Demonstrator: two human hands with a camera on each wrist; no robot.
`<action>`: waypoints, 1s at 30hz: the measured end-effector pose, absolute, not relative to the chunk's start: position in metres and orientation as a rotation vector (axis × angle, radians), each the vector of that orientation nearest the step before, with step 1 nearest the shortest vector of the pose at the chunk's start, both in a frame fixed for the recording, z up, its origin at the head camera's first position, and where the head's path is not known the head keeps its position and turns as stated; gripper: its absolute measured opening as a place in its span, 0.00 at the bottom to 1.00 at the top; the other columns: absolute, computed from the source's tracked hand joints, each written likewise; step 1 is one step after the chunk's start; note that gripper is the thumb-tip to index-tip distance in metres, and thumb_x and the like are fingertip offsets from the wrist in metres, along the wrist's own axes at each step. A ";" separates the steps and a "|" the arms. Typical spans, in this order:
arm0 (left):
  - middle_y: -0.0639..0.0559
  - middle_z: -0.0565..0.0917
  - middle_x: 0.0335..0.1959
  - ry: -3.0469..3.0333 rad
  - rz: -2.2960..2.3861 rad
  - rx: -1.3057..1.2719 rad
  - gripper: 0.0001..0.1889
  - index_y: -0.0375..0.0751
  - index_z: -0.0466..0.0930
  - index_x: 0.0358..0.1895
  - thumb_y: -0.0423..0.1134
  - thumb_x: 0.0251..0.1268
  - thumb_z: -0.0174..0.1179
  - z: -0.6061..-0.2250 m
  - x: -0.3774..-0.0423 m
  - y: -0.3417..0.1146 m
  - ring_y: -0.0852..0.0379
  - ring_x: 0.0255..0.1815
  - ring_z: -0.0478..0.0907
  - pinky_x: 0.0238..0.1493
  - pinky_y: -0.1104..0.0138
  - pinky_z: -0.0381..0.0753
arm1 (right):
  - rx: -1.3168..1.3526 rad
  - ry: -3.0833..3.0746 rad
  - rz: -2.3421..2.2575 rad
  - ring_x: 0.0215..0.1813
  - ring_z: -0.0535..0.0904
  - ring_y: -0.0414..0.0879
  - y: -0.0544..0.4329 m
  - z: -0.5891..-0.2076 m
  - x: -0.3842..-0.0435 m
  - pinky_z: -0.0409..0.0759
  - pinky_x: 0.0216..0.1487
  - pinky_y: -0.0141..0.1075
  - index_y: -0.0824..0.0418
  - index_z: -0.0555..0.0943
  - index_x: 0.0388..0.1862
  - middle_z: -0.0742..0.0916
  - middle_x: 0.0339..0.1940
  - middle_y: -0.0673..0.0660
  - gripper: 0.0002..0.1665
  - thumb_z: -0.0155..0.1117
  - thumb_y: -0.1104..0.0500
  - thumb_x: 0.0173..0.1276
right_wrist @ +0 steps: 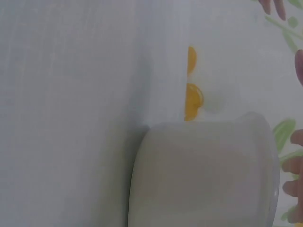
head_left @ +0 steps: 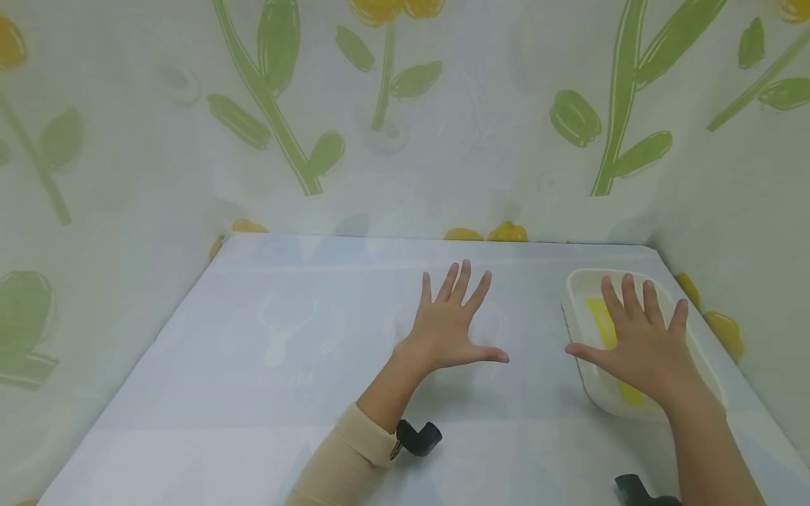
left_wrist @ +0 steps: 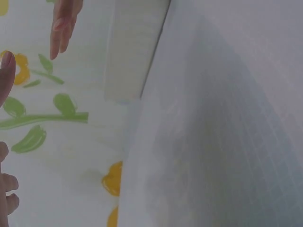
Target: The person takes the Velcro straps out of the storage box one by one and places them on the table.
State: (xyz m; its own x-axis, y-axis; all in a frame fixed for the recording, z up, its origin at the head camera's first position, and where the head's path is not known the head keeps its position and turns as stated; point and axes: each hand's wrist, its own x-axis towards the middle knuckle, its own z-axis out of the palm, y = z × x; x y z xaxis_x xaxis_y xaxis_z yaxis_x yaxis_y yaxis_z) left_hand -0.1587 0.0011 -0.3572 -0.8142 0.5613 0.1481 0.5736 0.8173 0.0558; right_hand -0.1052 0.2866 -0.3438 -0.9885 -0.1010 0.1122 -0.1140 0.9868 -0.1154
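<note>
In the head view my left hand (head_left: 443,336) is held over the middle of the table with its fingers spread straight and nothing in it. My right hand (head_left: 648,348), fingers also spread, overlaps a white plastic tub (head_left: 598,386) at the table's right side. Yellow shapes (head_left: 601,320) show inside the tub, partly hidden behind the right hand. From the right wrist camera, the tub's outer wall (right_wrist: 203,175) fills the lower part, with the right fingertips (right_wrist: 292,189) beyond its rim. The left wrist view catches the left fingertips (left_wrist: 10,203) at its edge.
A pale cloth covers the table (head_left: 253,393). Behind and beside it hangs a white curtain (head_left: 455,161) printed with green leaves and yellow flowers. A black camera mount (head_left: 419,438) sits at the left wrist, and another (head_left: 639,490) at the right.
</note>
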 end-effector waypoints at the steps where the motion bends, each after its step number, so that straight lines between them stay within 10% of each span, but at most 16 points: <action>1: 0.47 0.29 0.76 -2.869 -0.158 -0.908 0.60 0.58 0.23 0.74 0.82 0.45 0.46 -0.357 -0.158 0.003 0.49 0.77 0.27 0.70 0.39 0.33 | 0.160 -3.025 0.175 0.74 0.30 0.69 0.289 -0.344 -0.104 0.14 0.60 0.67 0.59 0.35 0.77 0.42 0.75 0.72 0.68 0.54 0.23 0.55; 22: 0.52 0.24 0.75 -2.938 -0.204 -1.058 0.61 0.63 0.14 0.69 0.83 0.44 0.45 -0.329 -0.166 0.067 0.56 0.76 0.22 0.72 0.43 0.30 | 0.109 -2.959 0.084 0.69 0.45 0.74 0.351 -0.347 -0.088 0.37 0.55 0.76 0.68 0.45 0.75 0.55 0.70 0.77 0.69 0.61 0.26 0.50; 30: 0.57 0.23 0.75 -3.063 -0.344 -1.114 0.59 0.68 0.11 0.67 0.81 0.46 0.47 -0.334 -0.170 0.090 0.60 0.76 0.24 0.73 0.48 0.31 | 0.071 -3.032 0.348 0.71 0.26 0.72 0.377 -0.351 -0.084 0.17 0.56 0.71 0.66 0.33 0.75 0.41 0.71 0.78 0.69 0.65 0.35 0.56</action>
State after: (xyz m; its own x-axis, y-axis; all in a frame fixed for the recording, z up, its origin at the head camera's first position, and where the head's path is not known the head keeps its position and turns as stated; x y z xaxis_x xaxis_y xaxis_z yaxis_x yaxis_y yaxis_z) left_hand -0.1704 0.0899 -0.3337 -0.7608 0.6467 -0.0553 0.6183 0.7480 0.2412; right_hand -0.0835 0.3768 -0.3511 -0.9950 -0.0363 0.0931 -0.0565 0.9729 -0.2241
